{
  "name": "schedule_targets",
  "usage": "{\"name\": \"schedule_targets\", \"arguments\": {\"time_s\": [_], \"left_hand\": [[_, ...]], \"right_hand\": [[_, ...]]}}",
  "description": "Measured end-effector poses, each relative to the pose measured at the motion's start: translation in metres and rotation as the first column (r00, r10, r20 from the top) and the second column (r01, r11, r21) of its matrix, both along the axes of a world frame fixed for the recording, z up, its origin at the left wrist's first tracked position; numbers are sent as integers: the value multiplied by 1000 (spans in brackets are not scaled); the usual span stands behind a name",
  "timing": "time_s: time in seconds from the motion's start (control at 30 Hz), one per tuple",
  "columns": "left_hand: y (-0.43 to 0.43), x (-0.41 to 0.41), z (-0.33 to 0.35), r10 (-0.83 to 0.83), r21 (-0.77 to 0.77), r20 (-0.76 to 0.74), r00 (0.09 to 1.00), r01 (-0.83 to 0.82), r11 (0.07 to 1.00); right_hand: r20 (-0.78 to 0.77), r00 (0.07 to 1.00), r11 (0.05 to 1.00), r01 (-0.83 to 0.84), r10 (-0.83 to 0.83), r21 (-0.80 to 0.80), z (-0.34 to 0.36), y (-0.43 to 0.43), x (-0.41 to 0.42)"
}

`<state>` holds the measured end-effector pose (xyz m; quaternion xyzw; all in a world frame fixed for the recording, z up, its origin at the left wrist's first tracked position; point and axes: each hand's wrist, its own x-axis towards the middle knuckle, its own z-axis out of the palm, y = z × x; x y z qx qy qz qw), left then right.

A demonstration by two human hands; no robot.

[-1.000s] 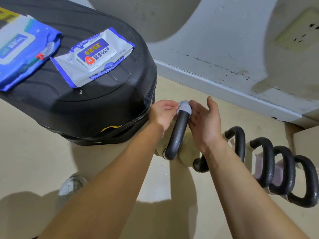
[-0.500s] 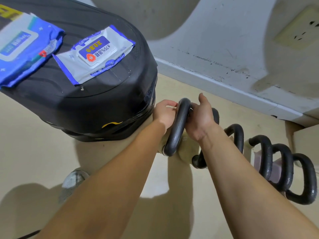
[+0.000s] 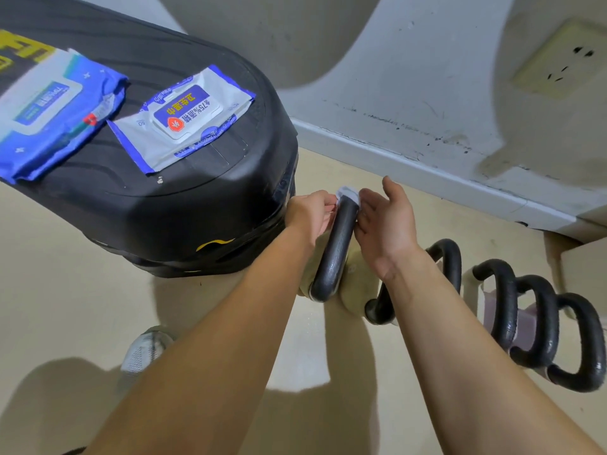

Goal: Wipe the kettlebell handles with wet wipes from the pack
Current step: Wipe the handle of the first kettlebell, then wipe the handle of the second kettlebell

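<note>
**A:** Where do we stand?

**B:** Our left grip [image 3: 310,213] is clenched on one end of the wet wipe [image 3: 347,193], which lies draped over the top of the nearest kettlebell handle [image 3: 336,251]. Our right grip [image 3: 386,224] is released, with flat fingers laid against the bar's right side.

**A:** What could go wrong for us?

**B:** Only one end is pinched, so we judge the wipe could slip off the smooth bar. We might also rub just the crown and miss the legs. A hard sideways pull could tip the bell into the next handles [image 3: 502,297], just beside it.

**A:** And around us?

**B:** At left, a blue pack [image 3: 49,116] and a white pack [image 3: 184,119] lie side by side on the black desk [image 3: 197,205]. Below is the beige floor [image 3: 82,307], with one shoe [image 3: 144,351] showing. Behind runs a scuffed wall [image 3: 410,77] with a skirting board [image 3: 410,165] and a socket [image 3: 555,60]. A cardboard box [image 3: 584,267] sits far right.
</note>
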<state>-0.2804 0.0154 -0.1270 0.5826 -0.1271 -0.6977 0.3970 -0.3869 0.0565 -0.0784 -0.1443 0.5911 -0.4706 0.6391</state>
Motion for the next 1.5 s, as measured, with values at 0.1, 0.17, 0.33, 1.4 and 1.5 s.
{"name": "schedule_targets", "arguments": {"time_s": [0.1, 0.17, 0.33, 1.4, 1.5], "left_hand": [[-7, -2, 3, -73, 18, 46, 996, 72, 997], [-11, -1, 6, -109, 31, 78, 991, 107, 994], [-5, 3, 10, -148, 63, 61, 987, 144, 988], [138, -4, 64, 20, -425, 661, 750, 352, 834], [139, -23, 62, 89, -534, 708, 701, 448, 717]], "right_hand": [[48, 998, 999, 32, -34, 33, -4, -7, 2], [50, 999, 998, 9, -13, 68, -6, -9, 4], [21, 1000, 993, 9, -11, 115, -5, -9, 9], [-501, 865, 977, -81, -30, -199, 32, 148, -11], [-662, 735, 962, -45, -150, -268, 40, 146, -49]]}}
